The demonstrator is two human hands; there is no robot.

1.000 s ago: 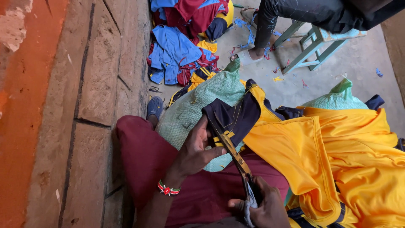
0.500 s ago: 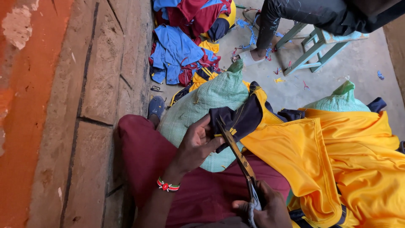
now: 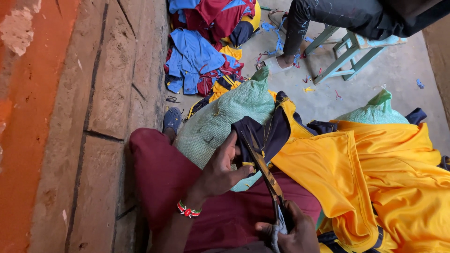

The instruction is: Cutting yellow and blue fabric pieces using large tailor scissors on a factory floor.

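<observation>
Right hand [image 3: 289, 233] nearest, closed around handles of scissors [image 3: 268, 180], blades angled up and away into dark navy trim [image 3: 262, 133] of yellow garment [image 3: 375, 187]. Left hand [image 3: 224, 166] just beyond, fingers and thumb pinching trim beside blades; beaded bracelet [image 3: 188, 211] at wrist. Compared with half a second earlier: grip unchanged, trim spread flatter, blades slightly advanced. Farther off: green woven sack [image 3: 225, 117], pile of blue and maroon clothes [image 3: 206, 51], pale green stool [image 3: 349, 47].
</observation>
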